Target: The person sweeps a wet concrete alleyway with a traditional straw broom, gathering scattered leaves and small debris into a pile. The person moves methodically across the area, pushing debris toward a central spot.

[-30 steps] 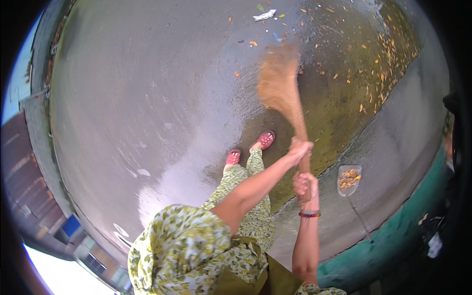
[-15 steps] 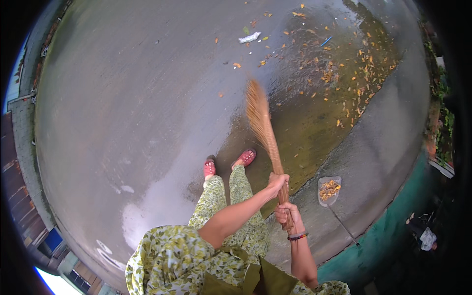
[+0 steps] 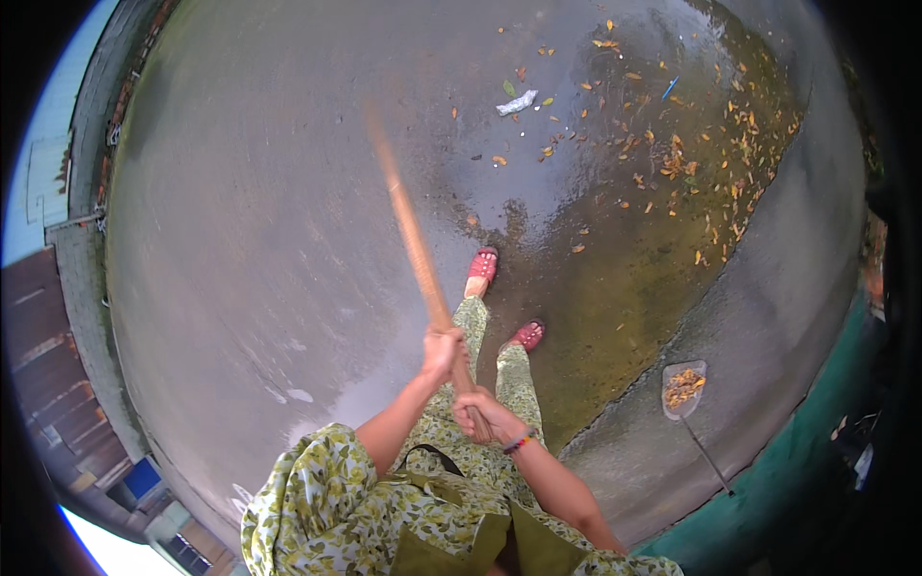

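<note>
I hold a long broom point(image 3: 411, 233) with both hands. My left hand point(image 3: 443, 351) grips the handle higher up, and my right hand point(image 3: 483, 415), with a beaded bracelet at the wrist, grips it just below. The broom points up and to the left, blurred with motion, its bristle end faint over the wet concrete. My feet in red sandals point(image 3: 481, 268) stand just right of the handle.
Fallen orange leaves point(image 3: 691, 163) lie scattered over the wet ground at the upper right, with a crumpled white wrapper point(image 3: 517, 102). A long-handled dustpan point(image 3: 683, 388) holding leaves rests at the right by a green wall point(image 3: 797, 480). Buildings line the left edge.
The broom has swung from the right side, over the leaves, across to the left. My feet have shifted, and the view has turned so the leaves sit farther right.
</note>
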Tool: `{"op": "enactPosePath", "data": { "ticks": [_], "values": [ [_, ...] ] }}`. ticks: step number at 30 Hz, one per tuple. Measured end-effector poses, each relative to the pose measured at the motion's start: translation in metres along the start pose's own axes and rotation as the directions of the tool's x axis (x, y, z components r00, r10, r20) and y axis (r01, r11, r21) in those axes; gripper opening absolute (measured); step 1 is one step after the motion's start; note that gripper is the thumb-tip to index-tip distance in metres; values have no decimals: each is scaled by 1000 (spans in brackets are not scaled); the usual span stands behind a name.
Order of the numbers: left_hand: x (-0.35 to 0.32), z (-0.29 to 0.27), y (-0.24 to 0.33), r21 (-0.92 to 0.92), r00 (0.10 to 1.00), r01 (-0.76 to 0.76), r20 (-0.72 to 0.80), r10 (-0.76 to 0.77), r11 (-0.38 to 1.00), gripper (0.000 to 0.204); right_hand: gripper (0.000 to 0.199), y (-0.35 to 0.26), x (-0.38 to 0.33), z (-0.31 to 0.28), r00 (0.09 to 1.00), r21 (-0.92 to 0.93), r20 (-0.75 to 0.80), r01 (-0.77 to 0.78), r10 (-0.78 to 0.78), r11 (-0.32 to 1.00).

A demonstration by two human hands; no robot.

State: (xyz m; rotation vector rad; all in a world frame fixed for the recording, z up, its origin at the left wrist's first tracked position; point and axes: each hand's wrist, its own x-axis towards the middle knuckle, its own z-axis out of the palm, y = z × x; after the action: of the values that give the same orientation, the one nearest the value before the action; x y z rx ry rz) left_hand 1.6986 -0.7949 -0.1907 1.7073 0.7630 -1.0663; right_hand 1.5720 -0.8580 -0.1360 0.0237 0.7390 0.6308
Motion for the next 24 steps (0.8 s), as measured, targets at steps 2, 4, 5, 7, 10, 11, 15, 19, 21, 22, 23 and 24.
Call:
{"op": "enactPosePath", "data": {
  "ticks": [2, 4, 5, 7, 10, 11, 15, 19, 21, 22, 23, 24],
  "values": [
    [53, -42, -6, -57, 994, 107, 3, -107, 993, 9, 14, -7, 48, 5, 999, 81, 13, -30, 29, 996],
    [74, -47, 8, -50, 981, 192, -20, -193, 980, 10, 14, -28, 83, 10, 995, 209, 32, -102, 98, 973],
    [87, -30, 8, 0, 973, 230, -35, -230, 973, 11, 13, -35, 83, 3, 999, 304, -20, -36, 44, 952],
    [107, 8, -9, 174, 969, 246, -58, -239, 953, 14, 10, -54, 61, -12, 990, 451, -142, 63, 2, 890],
    [78, 127, 6, 271, 966, 64, 224, -128, 960, 22, 6, -84, -7, -55, 955, 548, -255, 271, -150, 791],
    [113, 148, -22, 286, 954, 93, 248, -167, 954, 40, 7, -102, -18, -42, 926, 533, -333, 343, -180, 773],
    [69, 204, 81, 212, 891, 55, 430, -144, 976, 50, 9, -150, -35, -15, 843, 313, -383, 502, -376, 807],
    [82, 126, 141, 45, 757, 129, 641, -128, 991, 33, 8, -150, 30, 70, 797, -8, -498, 390, -341, 921],
    [81, 71, 165, 63, 802, 33, 594, -64, 997, 26, 9, -124, 69, 83, 893, 39, -340, 327, -296, 944],
    [79, 44, 172, 70, 867, -31, 498, -8, 997, 25, 9, -118, 82, 92, 939, 78, -257, 254, -226, 964],
    [77, 20, 180, 116, 947, -56, 319, 16, 992, 27, 10, -116, 92, 101, 973, 111, -167, 177, -158, 978],
    [79, -2, 187, 166, 991, -71, 126, 50, 984, 29, 11, -116, 105, 109, 994, 137, -71, 96, -87, 986]
  ]
}}
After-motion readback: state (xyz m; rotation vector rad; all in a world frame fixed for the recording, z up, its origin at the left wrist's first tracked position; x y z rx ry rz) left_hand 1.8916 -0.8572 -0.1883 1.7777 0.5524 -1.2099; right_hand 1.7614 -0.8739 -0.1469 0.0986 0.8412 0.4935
